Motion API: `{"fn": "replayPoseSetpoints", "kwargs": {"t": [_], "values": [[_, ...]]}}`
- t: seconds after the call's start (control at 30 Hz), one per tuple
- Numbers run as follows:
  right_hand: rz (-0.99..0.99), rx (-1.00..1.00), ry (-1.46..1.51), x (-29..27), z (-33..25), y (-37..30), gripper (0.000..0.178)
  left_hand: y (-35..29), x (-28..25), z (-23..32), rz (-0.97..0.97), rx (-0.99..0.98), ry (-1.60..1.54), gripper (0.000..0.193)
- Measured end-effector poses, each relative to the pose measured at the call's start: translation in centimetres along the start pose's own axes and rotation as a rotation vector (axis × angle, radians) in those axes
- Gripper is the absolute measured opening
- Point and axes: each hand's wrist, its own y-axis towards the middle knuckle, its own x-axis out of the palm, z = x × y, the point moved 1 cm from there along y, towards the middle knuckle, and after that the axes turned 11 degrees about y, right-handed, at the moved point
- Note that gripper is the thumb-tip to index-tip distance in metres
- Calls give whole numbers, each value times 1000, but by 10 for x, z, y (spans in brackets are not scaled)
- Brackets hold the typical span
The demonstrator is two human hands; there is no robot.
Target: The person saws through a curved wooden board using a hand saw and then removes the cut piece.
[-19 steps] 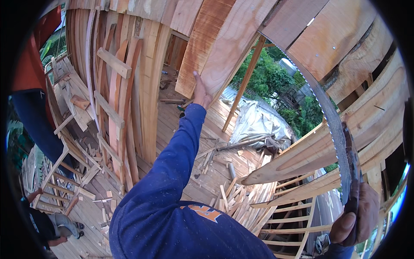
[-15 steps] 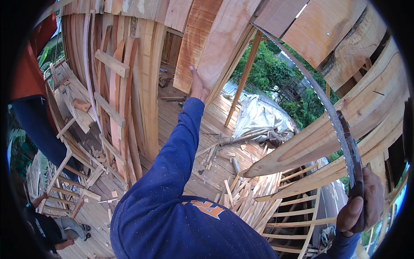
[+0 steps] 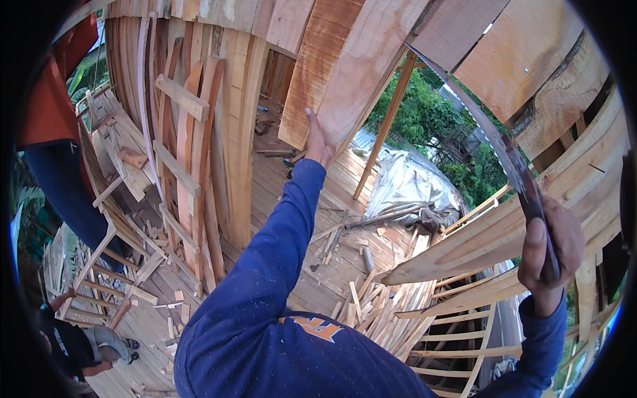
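Observation:
My right hand (image 3: 552,249) is closed round the handle of a handsaw (image 3: 488,132) on the right. The saw's long toothed blade slants up and left, and its tip reaches the edge between wooden planks at the top. My left arm is stretched forward. At its end, my left hand (image 3: 320,142) grips the lower end of a reddish-brown board (image 3: 325,69), thumb on the near face and the other fingers mostly hidden. A paler wide plank (image 3: 361,73) lies right alongside that board.
Curved planks (image 3: 464,242) sweep across the right, above a slatted wooden frame (image 3: 458,345). Offcuts (image 3: 378,305) litter the plank floor. A silvery tarp (image 3: 411,186) lies beyond. At left are upright boards (image 3: 206,152), a person in orange (image 3: 46,106) and another in black (image 3: 70,345).
My right hand has moved up with the saw, pushing the blade further along toward the planks at the top. My left hand keeps its hold on the board; the whole view has shifted slightly.

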Motion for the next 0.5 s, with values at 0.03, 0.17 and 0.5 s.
{"fn": "replayPoseSetpoints", "kwargs": {"t": [0.03, 0.17, 0.5], "values": [[78, -93, -39, 14, 13, 8, 16, -1, 7, -2, -70, -14, -38, 92], [10, -3, 75, 13, 14, 17, 11, -16, 14, 8, 91, 10, 41, 91], [28, 45, 138, 61, 37, 43, 13, -6, 12, 6, 104, -12, 12, 90]]}}
